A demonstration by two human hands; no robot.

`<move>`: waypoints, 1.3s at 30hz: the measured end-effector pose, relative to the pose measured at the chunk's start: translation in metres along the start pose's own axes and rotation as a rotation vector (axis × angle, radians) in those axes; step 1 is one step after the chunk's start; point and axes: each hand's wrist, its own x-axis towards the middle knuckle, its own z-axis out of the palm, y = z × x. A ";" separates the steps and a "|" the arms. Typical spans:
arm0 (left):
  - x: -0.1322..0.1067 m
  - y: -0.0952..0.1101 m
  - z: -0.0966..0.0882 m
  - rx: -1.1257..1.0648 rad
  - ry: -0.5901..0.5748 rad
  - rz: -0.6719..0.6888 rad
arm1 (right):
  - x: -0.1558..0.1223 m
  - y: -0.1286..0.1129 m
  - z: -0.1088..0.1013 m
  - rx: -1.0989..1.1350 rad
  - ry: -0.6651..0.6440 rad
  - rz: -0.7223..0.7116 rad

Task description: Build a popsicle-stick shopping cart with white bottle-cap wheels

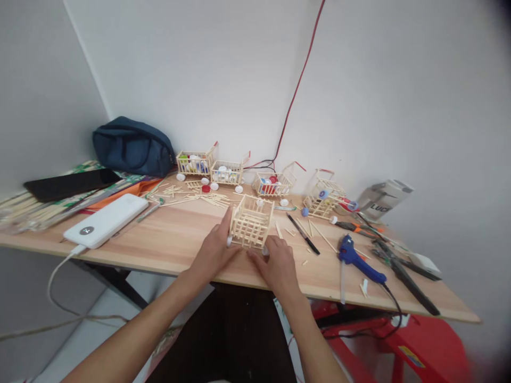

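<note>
**Left hand and right hand grip a small, pale, box-shaped cart of thin wooden sticks**

A plain white wall rises behind a long wood-grained tabletop. A glossy red stool stands below the table's right end.

On the table, a dark blue fabric bag slumps against the wall at the back left. In front of it lies a flat black phone, and nearer the front edge a white rectangular power bank with a white cable plugged in. A blue pistol-shaped glue gun rests on the right.

The held cart is on the table near the front edge, its latticed side facing the wearer. The left hand closes around its left side, thumb low and fingers raised along the frame; the right hand curls at the lower right corner, by a white wheel.

Behind it, along the wall, are four more stick carts with red handle bars: two at the left, one near the middle and one farther right, set at a different angle. The first three carry colourful small pieces.

A slim black pen lies right of the held cart. Pale loose sticks scatter behind the hands, with a round red cap among them.
</note>
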 end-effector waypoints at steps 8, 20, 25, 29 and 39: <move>0.000 -0.002 0.000 0.003 -0.012 0.035 | 0.001 0.001 0.001 -0.020 -0.001 0.001; 0.000 -0.001 0.002 0.004 -0.020 0.069 | -0.001 0.000 0.000 -0.067 -0.005 0.002; -0.001 0.004 0.003 0.014 -0.010 0.049 | 0.000 0.000 0.001 -0.049 -0.004 0.019; -0.002 0.011 0.002 0.046 -0.004 0.008 | 0.000 0.001 0.001 -0.007 0.013 0.031; -0.001 0.014 0.008 0.141 0.018 -0.065 | 0.002 0.007 -0.003 0.085 -0.012 0.006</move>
